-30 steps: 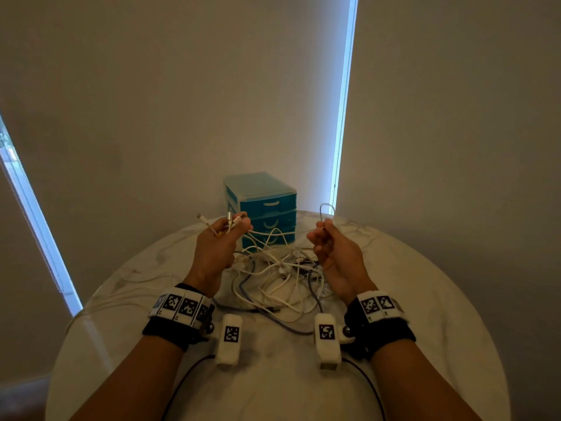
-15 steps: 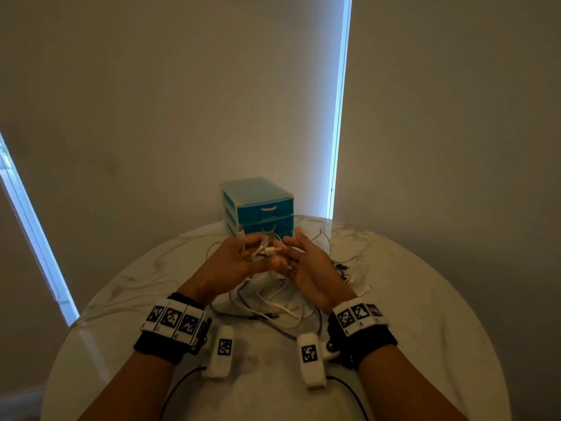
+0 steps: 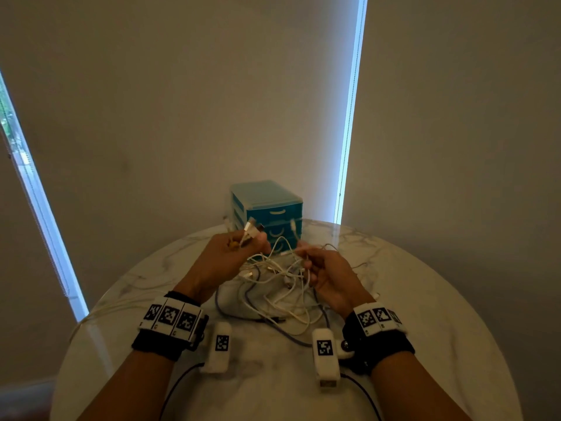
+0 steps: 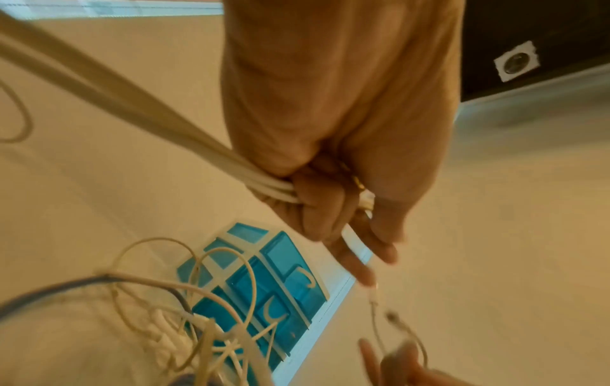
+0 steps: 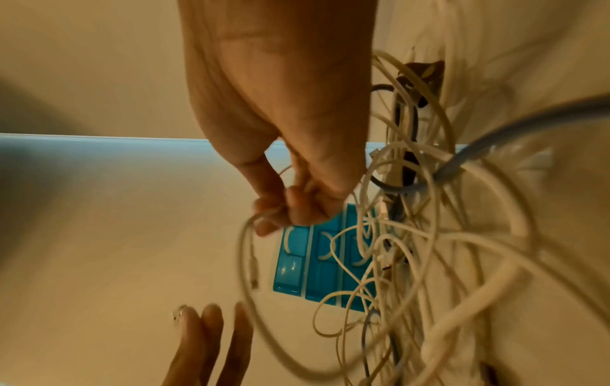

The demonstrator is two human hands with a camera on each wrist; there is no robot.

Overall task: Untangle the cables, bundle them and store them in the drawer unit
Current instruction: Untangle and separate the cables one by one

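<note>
The left hand (image 3: 224, 256) was raised above the bench (image 3: 425, 299), its fingers (image 4: 317, 209) curled tight round several white cable ends (image 3: 250, 232); the plugs stood up out of the fist, and the strands ran back out of the grip in the left wrist view. The right hand (image 3: 331, 275) was held just beside it, apart from it, with its fingers (image 5: 290, 209) pinched on a single thin white cable (image 5: 244, 261) that hung from them in a loop. Between and beneath the two hands lay the tangle of cables (image 3: 279, 287), mostly white with one grey cable (image 3: 291, 335) running through it; part of the tangle rested on the bench and part was lifted toward the hands. The blue drawer unit (image 3: 267, 208) stood at the far edge of the bench, behind the hands, with three drawers, all closed. The bench top was round and marbled. Both wrists carried bands (image 3: 170, 317) with black-and-white marker squares. Behind the bench hung drawn blinds (image 3: 212, 101) with strips of daylight at their edges.
</note>
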